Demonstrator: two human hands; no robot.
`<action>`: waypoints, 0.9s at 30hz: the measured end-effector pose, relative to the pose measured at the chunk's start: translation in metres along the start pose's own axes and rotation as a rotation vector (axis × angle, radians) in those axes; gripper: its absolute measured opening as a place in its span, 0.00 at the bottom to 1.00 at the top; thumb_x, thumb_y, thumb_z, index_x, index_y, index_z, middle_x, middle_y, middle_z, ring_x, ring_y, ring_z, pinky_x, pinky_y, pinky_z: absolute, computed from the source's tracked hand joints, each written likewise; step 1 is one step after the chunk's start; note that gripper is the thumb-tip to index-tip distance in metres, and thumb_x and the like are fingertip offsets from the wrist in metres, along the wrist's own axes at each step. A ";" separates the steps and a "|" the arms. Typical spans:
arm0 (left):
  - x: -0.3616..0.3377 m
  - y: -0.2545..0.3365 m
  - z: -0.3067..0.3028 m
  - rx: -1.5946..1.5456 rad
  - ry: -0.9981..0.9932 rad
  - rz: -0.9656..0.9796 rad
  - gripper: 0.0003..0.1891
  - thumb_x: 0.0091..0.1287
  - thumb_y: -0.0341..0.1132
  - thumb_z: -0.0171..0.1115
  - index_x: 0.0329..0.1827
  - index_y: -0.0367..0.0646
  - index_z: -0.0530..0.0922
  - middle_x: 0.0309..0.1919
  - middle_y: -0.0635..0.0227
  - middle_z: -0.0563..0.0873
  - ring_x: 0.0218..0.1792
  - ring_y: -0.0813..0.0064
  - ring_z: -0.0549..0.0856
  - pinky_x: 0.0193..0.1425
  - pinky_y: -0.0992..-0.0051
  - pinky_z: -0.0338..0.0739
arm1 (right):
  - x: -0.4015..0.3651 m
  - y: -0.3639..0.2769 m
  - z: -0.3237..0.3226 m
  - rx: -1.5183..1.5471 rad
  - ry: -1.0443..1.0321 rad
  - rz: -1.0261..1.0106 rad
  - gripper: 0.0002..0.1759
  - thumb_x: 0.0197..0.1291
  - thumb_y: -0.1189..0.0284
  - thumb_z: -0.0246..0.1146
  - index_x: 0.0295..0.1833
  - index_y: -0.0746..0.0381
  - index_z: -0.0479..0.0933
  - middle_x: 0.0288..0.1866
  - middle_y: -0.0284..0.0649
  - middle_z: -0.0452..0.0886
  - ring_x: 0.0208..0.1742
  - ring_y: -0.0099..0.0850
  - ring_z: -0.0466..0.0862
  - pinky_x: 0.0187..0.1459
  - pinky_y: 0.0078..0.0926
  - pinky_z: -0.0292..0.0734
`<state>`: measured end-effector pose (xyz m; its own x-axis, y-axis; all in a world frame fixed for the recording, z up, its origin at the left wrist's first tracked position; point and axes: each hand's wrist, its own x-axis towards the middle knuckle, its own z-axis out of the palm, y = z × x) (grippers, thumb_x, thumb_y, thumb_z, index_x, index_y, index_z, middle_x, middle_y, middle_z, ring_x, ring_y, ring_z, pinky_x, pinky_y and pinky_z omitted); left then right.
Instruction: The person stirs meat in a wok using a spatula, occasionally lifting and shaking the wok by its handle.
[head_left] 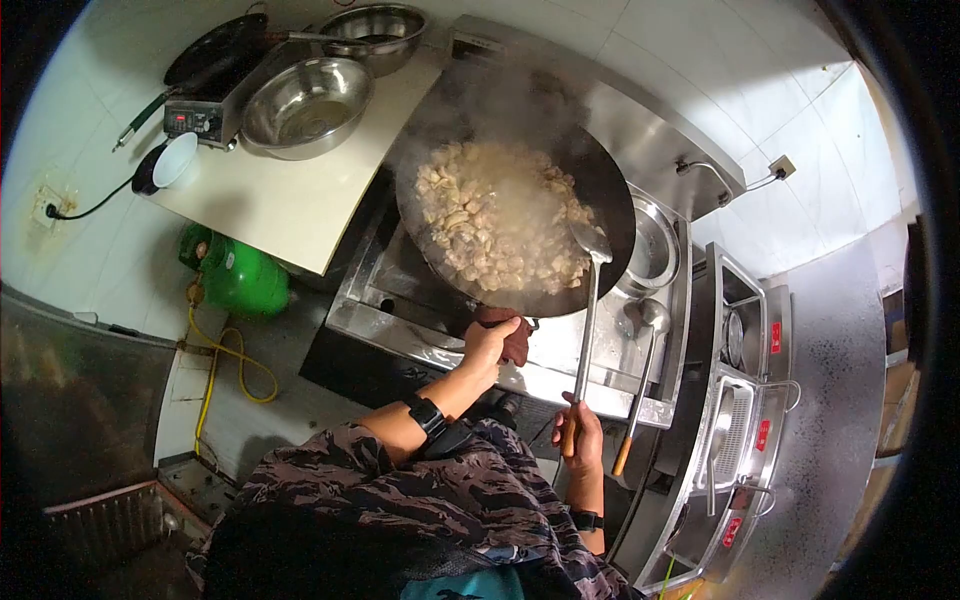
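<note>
The right hand [579,433] has its grip closed around the wooden handle of a ladle [590,240], its head in the wok at the food's edge. Farther forward, the left hand [489,350] pinches a brown cloth [512,338] at the near rim of the wok [617,200], which holds steaming chopped food [500,220].

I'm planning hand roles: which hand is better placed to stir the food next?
Probably the right hand: it holds a ladle whose head meets the food; the left hand grips a cloth at the wok.
</note>
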<state>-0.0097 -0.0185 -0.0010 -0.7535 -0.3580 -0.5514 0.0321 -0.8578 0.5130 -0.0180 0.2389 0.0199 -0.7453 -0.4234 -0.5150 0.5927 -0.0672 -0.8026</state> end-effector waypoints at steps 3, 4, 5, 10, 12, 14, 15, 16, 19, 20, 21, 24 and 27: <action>-0.001 0.001 -0.001 0.006 -0.058 -0.018 0.08 0.66 0.30 0.69 0.44 0.40 0.80 0.34 0.65 0.87 0.28 0.78 0.85 0.28 0.77 0.75 | -0.001 -0.001 0.002 0.003 0.005 0.004 0.30 0.75 0.54 0.54 0.65 0.72 0.70 0.29 0.42 0.79 0.20 0.31 0.78 0.24 0.26 0.76; 0.000 0.000 -0.001 -0.003 -0.057 -0.008 0.08 0.66 0.30 0.69 0.44 0.40 0.80 0.34 0.66 0.87 0.28 0.78 0.85 0.28 0.76 0.75 | -0.001 -0.001 0.003 -0.002 0.003 -0.001 0.30 0.75 0.54 0.54 0.65 0.72 0.70 0.29 0.42 0.79 0.20 0.31 0.78 0.24 0.26 0.76; 0.000 0.000 -0.001 -0.003 -0.056 -0.008 0.08 0.66 0.30 0.69 0.44 0.40 0.80 0.34 0.66 0.87 0.28 0.78 0.85 0.28 0.76 0.75 | -0.001 -0.002 0.003 -0.008 0.002 -0.006 0.30 0.75 0.54 0.54 0.65 0.72 0.70 0.29 0.42 0.79 0.20 0.31 0.78 0.24 0.26 0.76; 0.000 -0.001 0.000 0.001 -0.023 0.001 0.09 0.65 0.31 0.70 0.44 0.40 0.80 0.34 0.66 0.87 0.28 0.78 0.84 0.29 0.76 0.76 | -0.001 0.000 0.002 -0.013 -0.002 -0.001 0.31 0.75 0.54 0.54 0.65 0.72 0.69 0.29 0.41 0.79 0.21 0.30 0.78 0.24 0.25 0.75; 0.002 -0.002 -0.001 0.009 -0.019 0.000 0.09 0.65 0.31 0.70 0.44 0.40 0.80 0.34 0.67 0.87 0.28 0.78 0.84 0.29 0.76 0.75 | -0.001 -0.001 0.003 -0.010 -0.005 0.000 0.31 0.75 0.54 0.54 0.65 0.72 0.69 0.29 0.41 0.79 0.21 0.30 0.78 0.24 0.24 0.75; 0.004 -0.003 -0.002 0.017 -0.015 0.000 0.09 0.65 0.31 0.70 0.44 0.41 0.80 0.34 0.67 0.87 0.28 0.78 0.84 0.29 0.77 0.75 | -0.001 -0.002 0.003 -0.021 0.004 0.006 0.31 0.75 0.53 0.54 0.65 0.73 0.69 0.30 0.41 0.79 0.21 0.30 0.78 0.24 0.24 0.74; 0.004 -0.004 -0.002 0.012 -0.016 0.002 0.09 0.64 0.31 0.71 0.44 0.41 0.80 0.34 0.67 0.87 0.28 0.78 0.84 0.29 0.77 0.75 | -0.001 -0.002 0.003 -0.021 0.004 0.006 0.31 0.75 0.53 0.54 0.65 0.73 0.69 0.30 0.41 0.79 0.21 0.30 0.78 0.24 0.24 0.74; 0.004 -0.004 -0.001 0.006 -0.017 0.003 0.09 0.64 0.31 0.71 0.43 0.41 0.80 0.33 0.67 0.86 0.28 0.78 0.84 0.28 0.77 0.75 | -0.001 -0.002 0.003 -0.019 0.004 0.009 0.31 0.75 0.53 0.54 0.65 0.73 0.69 0.29 0.41 0.79 0.21 0.30 0.78 0.24 0.24 0.74; 0.001 -0.002 -0.001 0.005 -0.034 -0.005 0.09 0.64 0.31 0.71 0.42 0.41 0.80 0.32 0.68 0.86 0.27 0.78 0.83 0.27 0.77 0.74 | -0.002 -0.004 0.005 -0.020 0.006 0.010 0.31 0.74 0.53 0.55 0.65 0.73 0.69 0.29 0.41 0.79 0.21 0.29 0.78 0.24 0.23 0.74; 0.001 -0.001 0.000 0.005 -0.033 -0.005 0.09 0.64 0.31 0.71 0.42 0.41 0.80 0.32 0.68 0.86 0.27 0.78 0.83 0.27 0.77 0.74 | -0.003 -0.004 0.006 -0.022 0.009 0.010 0.32 0.74 0.53 0.55 0.65 0.73 0.69 0.29 0.41 0.79 0.21 0.29 0.78 0.24 0.23 0.74; 0.000 0.000 0.001 -0.001 -0.034 -0.005 0.08 0.64 0.31 0.71 0.42 0.41 0.80 0.32 0.68 0.86 0.26 0.78 0.83 0.27 0.77 0.74 | -0.003 -0.004 0.006 -0.022 0.009 0.010 0.32 0.74 0.53 0.55 0.65 0.73 0.69 0.29 0.41 0.79 0.21 0.29 0.78 0.24 0.23 0.74; 0.001 0.001 -0.001 0.004 -0.046 -0.008 0.08 0.64 0.32 0.71 0.42 0.42 0.80 0.32 0.68 0.86 0.26 0.78 0.83 0.26 0.76 0.74 | -0.003 -0.003 0.005 -0.012 0.008 0.010 0.31 0.74 0.54 0.55 0.64 0.73 0.70 0.29 0.41 0.79 0.21 0.29 0.78 0.24 0.23 0.74; 0.003 -0.003 -0.002 0.016 -0.044 0.003 0.08 0.64 0.33 0.70 0.41 0.42 0.81 0.33 0.68 0.87 0.26 0.78 0.84 0.26 0.76 0.74 | -0.003 -0.003 0.004 -0.023 0.002 0.004 0.30 0.74 0.55 0.55 0.64 0.73 0.70 0.29 0.40 0.79 0.21 0.29 0.78 0.24 0.23 0.74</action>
<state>-0.0107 -0.0175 -0.0058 -0.7818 -0.3434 -0.5205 0.0242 -0.8507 0.5250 -0.0164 0.2367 0.0254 -0.7437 -0.4220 -0.5184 0.5881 -0.0445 -0.8076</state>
